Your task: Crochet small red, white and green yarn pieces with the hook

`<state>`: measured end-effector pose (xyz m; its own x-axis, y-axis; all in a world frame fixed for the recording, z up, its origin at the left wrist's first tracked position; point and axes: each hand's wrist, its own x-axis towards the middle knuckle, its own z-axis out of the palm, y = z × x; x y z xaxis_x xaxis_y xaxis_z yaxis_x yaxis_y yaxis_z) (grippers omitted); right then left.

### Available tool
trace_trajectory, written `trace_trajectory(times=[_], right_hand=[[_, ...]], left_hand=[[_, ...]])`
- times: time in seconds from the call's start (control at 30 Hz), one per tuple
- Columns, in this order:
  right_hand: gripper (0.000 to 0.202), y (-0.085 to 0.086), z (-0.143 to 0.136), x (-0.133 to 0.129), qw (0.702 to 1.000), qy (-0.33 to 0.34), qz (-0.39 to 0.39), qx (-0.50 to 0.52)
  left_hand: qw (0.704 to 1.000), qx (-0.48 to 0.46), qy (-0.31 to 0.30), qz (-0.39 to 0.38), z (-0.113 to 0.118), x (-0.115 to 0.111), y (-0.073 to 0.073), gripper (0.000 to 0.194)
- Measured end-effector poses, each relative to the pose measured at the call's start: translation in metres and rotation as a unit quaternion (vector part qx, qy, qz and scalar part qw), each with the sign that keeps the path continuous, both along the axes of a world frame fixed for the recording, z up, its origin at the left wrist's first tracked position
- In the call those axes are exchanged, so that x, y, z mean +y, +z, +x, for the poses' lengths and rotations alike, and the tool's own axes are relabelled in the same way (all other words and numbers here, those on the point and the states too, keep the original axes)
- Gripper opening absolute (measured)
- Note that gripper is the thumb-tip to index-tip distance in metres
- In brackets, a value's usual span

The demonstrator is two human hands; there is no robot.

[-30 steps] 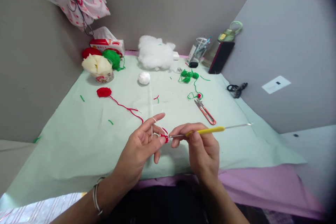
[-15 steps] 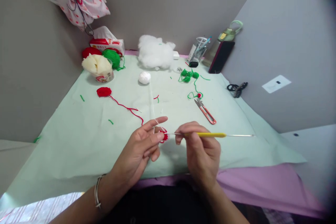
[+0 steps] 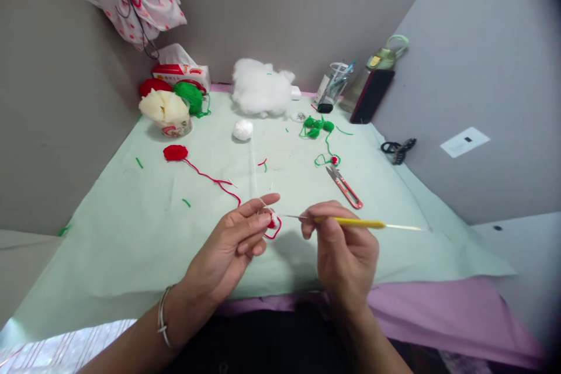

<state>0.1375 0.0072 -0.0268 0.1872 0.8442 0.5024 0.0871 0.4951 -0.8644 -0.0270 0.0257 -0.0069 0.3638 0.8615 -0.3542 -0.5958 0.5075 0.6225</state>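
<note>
My left hand [image 3: 239,236] pinches a small red and white crocheted piece [image 3: 274,222] between thumb and fingers, its index finger stretched out with white yarn over it. That yarn runs back to a white ball [image 3: 242,130]. A loop of red yarn hangs below the piece. In my right hand [image 3: 344,245] is a crochet hook with a yellow handle [image 3: 357,222], held like a pen. Its thin metal tip points left and lies close to the piece; whether it is inside a stitch is too small to tell.
Orange-handled snips [image 3: 347,188] lie right of centre near green yarn pieces [image 3: 316,127]. A red yarn bundle [image 3: 175,153] is at left. White stuffing [image 3: 262,87], a cup [image 3: 333,86], a phone [image 3: 372,95] and a tissue pack [image 3: 182,77] stand at the back.
My right hand and the hook have shifted slightly right, away from my left hand. The crocheted piece has turned, and a red yarn loop now shows more below it.
</note>
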Motion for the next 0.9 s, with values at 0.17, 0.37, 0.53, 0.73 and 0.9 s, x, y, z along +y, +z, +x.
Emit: trace_trajectory(times=[0.17,0.37,0.53,0.73,0.9], right_hand=[[0.018,0.000,-0.002,0.002,0.996,0.063,-0.053,0.030],[0.021,-0.001,0.002,0.003,0.987,0.097,-0.088,0.097],[0.022,0.007,0.003,-0.002,0.996,0.070,-0.054,0.008],[0.027,0.004,0.000,-0.009,0.955,-0.005,0.122,-0.271],[0.029,0.000,-0.002,-0.007,0.954,-0.046,0.133,-0.264]], left_hand=[[0.994,0.084,0.007,0.072,0.003,-0.003,0.000,0.030],[0.983,0.151,-0.014,0.099,-0.001,-0.004,-0.001,0.033],[0.976,0.183,-0.012,0.116,-0.006,-0.005,-0.001,0.033],[0.977,0.163,0.041,0.132,0.001,-0.007,-0.003,0.041],[0.999,0.023,-0.020,0.008,0.000,-0.003,0.000,0.039]])
